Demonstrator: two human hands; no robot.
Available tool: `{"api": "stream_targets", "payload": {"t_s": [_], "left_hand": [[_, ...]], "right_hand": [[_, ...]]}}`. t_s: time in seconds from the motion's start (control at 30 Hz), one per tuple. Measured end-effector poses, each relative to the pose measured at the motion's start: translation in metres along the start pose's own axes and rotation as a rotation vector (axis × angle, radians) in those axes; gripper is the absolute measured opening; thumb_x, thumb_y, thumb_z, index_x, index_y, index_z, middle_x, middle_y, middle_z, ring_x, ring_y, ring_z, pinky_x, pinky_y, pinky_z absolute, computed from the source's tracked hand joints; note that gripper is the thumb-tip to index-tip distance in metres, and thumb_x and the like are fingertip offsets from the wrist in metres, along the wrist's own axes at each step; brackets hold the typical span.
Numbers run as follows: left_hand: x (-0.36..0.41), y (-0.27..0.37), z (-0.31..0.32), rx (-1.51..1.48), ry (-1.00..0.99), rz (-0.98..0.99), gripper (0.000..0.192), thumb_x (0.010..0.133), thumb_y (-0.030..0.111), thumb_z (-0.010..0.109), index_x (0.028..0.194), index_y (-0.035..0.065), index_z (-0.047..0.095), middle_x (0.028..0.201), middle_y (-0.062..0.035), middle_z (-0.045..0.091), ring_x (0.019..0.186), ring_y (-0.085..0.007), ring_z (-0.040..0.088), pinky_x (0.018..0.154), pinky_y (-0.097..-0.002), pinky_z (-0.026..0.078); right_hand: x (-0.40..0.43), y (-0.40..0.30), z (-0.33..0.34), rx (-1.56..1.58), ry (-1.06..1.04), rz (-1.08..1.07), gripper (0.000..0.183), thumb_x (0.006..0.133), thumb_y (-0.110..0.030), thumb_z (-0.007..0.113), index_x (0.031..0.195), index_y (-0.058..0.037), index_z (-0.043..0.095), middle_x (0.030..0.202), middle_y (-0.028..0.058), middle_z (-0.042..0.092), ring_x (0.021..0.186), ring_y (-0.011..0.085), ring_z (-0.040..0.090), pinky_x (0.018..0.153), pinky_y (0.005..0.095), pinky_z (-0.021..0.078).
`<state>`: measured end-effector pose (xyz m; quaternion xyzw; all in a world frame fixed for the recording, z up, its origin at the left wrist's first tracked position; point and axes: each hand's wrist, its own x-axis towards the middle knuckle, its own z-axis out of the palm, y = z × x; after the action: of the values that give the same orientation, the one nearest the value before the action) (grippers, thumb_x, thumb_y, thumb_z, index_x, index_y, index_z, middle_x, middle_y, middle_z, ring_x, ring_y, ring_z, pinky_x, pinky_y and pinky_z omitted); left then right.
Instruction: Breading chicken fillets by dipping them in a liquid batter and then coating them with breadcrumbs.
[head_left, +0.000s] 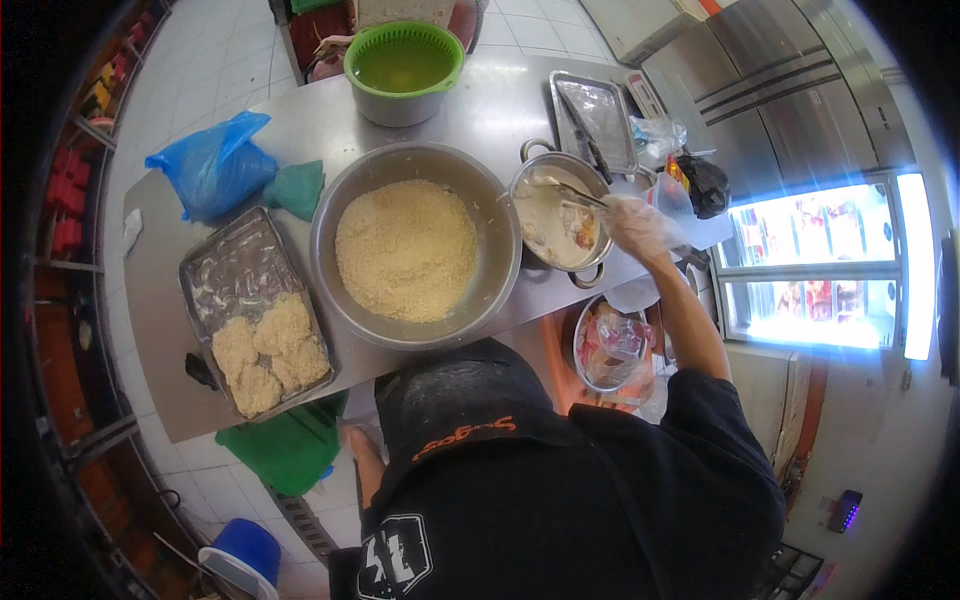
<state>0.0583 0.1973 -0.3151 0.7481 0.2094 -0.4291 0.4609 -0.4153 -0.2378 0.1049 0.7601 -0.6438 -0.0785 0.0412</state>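
Note:
My right hand, in a clear plastic glove, grips the handle of a metal utensil. Its working end reaches into a two-handled metal pot of pale liquid batter, where reddish-brown pieces show at the surface. Left of the pot stands a wide metal bowl holding pale crumb coating. Several crumb-coated pieces lie at the near end of a dark metal tray. Low beside my body, below the table edge, is my left hand; its fingers are too unclear to read.
A green colander sits in a metal pot at the table's far side. Blue plastic bag and green cloth lie left. A knife rests across a shallow tray. Below right is a metal bowl with plastic bags.

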Motion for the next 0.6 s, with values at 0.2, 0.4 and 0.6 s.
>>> {"api": "stream_targets", "payload": {"t_s": [0.2,0.4,0.6], "left_hand": [[0.011,-0.002,0.0,-0.007,-0.015,0.018,0.046,0.095,0.036,0.04,0.124,0.0027,0.051,0.119,-0.0113,0.053,0.107,-0.0256,0.049,0.095,-0.037,0.04],[0.029,-0.014,-0.004,0.01,-0.06,-0.014,0.046,0.095,0.036,0.04,0.126,0.0034,0.051,0.12,-0.0107,0.052,0.108,-0.025,0.049,0.096,-0.0369,0.039],[0.06,-0.018,-0.012,0.009,-0.1,-0.036,0.046,0.094,0.036,0.041,0.126,0.0039,0.051,0.121,-0.0102,0.052,0.109,-0.0245,0.049,0.097,-0.0369,0.039]], "right_hand": [[-0.016,0.018,-0.051,0.516,-0.325,0.154,0.04,0.088,-0.039,0.057,0.097,-0.0011,0.068,0.085,0.0201,0.066,0.075,0.0354,0.061,0.072,0.0432,0.0463],[-0.027,0.014,-0.063,0.434,-0.317,0.165,0.039,0.089,-0.038,0.056,0.096,-0.0009,0.065,0.086,0.0192,0.067,0.076,0.0328,0.064,0.072,0.044,0.0479],[-0.03,-0.044,-0.058,-0.063,-0.197,0.118,0.025,0.088,-0.025,0.056,0.094,-0.0011,0.06,0.084,0.0173,0.067,0.082,0.0296,0.068,0.071,0.0425,0.0526]]}}
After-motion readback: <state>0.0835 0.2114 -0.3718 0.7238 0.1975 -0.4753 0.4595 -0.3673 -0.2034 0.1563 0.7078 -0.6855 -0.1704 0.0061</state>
